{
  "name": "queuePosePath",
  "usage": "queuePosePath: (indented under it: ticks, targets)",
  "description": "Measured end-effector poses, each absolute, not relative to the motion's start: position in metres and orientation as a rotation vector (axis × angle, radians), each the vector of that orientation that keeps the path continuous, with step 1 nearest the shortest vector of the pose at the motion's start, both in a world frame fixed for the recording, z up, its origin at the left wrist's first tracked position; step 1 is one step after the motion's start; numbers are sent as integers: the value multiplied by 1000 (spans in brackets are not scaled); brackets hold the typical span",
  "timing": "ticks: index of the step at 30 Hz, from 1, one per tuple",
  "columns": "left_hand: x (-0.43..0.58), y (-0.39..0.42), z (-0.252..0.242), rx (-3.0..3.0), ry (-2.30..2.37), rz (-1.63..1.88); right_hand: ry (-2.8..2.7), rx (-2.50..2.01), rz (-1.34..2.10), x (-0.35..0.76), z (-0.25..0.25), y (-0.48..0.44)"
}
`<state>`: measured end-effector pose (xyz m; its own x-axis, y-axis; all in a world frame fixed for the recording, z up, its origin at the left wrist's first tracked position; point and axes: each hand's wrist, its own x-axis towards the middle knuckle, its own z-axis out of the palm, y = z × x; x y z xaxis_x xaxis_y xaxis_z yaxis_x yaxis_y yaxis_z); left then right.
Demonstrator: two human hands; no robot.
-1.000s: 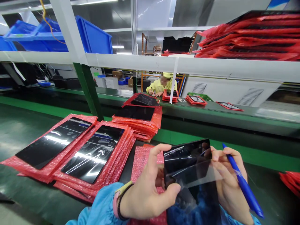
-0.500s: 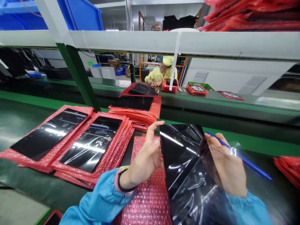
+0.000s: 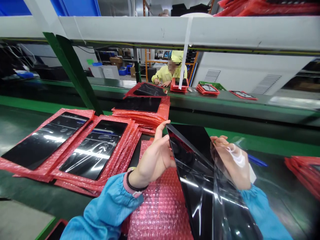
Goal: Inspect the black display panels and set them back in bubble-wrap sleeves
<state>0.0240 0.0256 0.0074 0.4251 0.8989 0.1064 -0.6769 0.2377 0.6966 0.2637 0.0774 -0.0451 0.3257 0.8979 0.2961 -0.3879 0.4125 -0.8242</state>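
My left hand (image 3: 156,156) grips the left edge of a black glass screen panel (image 3: 197,186), its index finger at the upper corner. The panel is tilted above a pink bubble-wrap bag (image 3: 157,206). Clear film (image 3: 232,203) lies loose and creased over the panel's right side, lifted away from the glass near the top. My right hand (image 3: 232,160) is closed at the panel's right edge, with the film pinched in its fingers and a flap across its back. Behind that hand a blue pen (image 3: 257,160) sticks out; whether the hand holds it I cannot tell.
To the left, black panels (image 3: 93,150) lie on stacks of red bubble-wrap bags (image 3: 125,146). Another stack (image 3: 142,113) stands ahead, and red bags (image 3: 303,173) lie at the right. A shelf beam (image 3: 160,30) crosses above. Across the bench sits a person in yellow (image 3: 163,73).
My right hand has drawn slightly left and the film has shifted over the panel, its fold now running differently. The blue pen shows less, farther behind the hand. The view has tilted down a little.
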Motion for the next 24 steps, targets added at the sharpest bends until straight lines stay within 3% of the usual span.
queuePosePath:
  ticks: [9, 24]
  targets:
    - [24, 31, 9, 685, 397, 1109, -702, -723, 1291, 269, -45, 78]
    - [24, 31, 10, 705, 384, 1123, -558, -801, 1251, 258, -35, 75]
